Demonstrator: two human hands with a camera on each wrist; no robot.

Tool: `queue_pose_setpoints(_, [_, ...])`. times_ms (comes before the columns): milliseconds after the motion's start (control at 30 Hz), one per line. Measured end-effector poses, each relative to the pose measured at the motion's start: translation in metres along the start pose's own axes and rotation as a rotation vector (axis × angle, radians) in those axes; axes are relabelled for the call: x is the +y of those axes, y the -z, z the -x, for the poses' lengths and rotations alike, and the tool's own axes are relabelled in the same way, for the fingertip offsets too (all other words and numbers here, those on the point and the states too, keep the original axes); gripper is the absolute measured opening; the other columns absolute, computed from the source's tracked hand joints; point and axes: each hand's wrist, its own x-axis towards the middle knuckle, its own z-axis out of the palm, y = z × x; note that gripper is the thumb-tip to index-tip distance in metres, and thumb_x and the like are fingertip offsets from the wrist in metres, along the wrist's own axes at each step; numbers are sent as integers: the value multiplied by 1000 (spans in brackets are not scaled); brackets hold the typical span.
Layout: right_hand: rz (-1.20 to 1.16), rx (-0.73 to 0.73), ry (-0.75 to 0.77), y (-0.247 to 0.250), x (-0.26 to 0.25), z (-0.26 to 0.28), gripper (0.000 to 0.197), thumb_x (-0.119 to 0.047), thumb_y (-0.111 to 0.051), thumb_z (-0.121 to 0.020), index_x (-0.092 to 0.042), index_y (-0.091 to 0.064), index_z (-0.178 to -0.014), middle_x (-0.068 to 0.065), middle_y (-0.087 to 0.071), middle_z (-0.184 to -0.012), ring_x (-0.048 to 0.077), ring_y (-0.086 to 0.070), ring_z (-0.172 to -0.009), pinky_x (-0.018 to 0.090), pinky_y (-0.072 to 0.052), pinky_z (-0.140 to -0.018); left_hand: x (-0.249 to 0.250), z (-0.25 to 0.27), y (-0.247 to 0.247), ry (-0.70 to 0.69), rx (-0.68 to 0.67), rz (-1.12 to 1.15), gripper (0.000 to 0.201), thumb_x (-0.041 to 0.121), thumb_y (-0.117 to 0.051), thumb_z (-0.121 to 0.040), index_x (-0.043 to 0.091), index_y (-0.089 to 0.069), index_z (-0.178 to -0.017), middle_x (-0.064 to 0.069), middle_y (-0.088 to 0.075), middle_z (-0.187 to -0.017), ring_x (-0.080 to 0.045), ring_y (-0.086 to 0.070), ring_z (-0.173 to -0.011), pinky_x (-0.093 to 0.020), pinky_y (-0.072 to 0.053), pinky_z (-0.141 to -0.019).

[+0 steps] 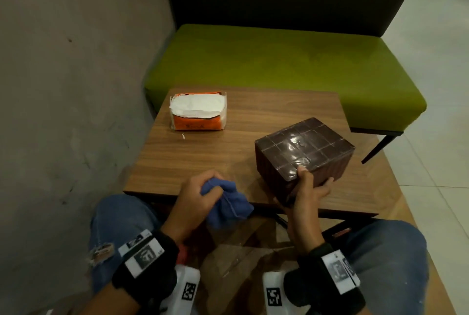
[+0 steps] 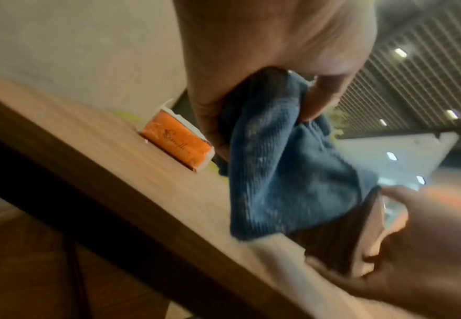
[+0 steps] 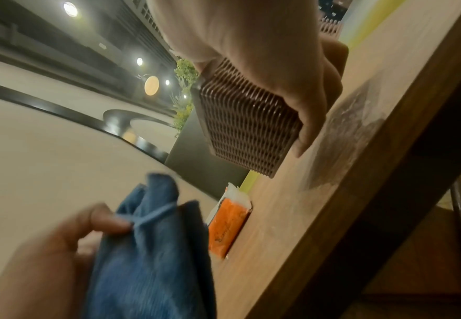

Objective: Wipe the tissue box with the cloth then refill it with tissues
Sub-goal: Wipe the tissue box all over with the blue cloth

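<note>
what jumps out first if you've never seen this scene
The dark brown tissue box stands out first, on the near right of the wooden table, gripped at its near corner by the right hand. Next is the blue cloth, bunched in the left hand at the table's near edge. At the far left lies an orange tissue pack, open with white tissues showing.

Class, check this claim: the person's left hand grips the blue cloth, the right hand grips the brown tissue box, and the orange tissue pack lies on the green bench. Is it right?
One detail is wrong. The orange tissue pack lies on the wooden table, not the green bench; the head view shows it. The rest stands: the left hand grips the blue cloth, and the right hand grips the brown tissue box.
</note>
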Motion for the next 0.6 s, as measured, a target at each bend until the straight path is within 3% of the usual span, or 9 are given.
queue_pose_setpoints(133, [-15,14,-66,-16,6,-6,96,-41,-59,-89,-39,16,-148,9,-33,-147,33,-42,-128,59,-42,-101,11,-20,4,113,-44,23,35,43,-50,-71,9,-59,-77,4,-58,-72,1,-53,-67,-11,-41,-63])
queue_pose_setpoints(233, [23,100,-129,-30,12,-18,99,-53,-59,-84,-41,16,-148,14,-27,-151,36,-34,-134,62,-36,-104,11,-23,2,222,20,128,17,21,-54,-90,13,-58,-76,1,-60,-72,3,-56,-63,-12,-44,-61])
queue_pose_setpoints(333, [96,132,-157,-39,13,-24,97,-57,-56,-83,-43,16,-147,21,-20,-154,39,-30,-137,62,-34,-105,11,-19,1,355,52,250,21,15,-48,-94,15,-63,-80,-2,-66,-79,-4,-63,-71,-11,-47,-59])
queue_pose_setpoints(500, [152,116,-216,-31,9,-20,84,-56,-51,-88,-36,1,-151,19,-23,-153,41,-38,-131,61,-39,-101,12,-14,4,431,83,401,27,25,-47,-95,7,-64,-107,-11,-70,-104,-19,-66,-98,-26,-50,-84])
queue_pose_setpoints(600, [238,-17,-303,-16,3,19,79,-55,-53,-89,-27,-12,-150,15,-33,-149,37,-42,-128,55,-43,-97,12,-12,8,473,129,484,31,29,-48,-95,6,-58,-113,-12,-66,-111,-17,-64,-99,-27,-48,-81])
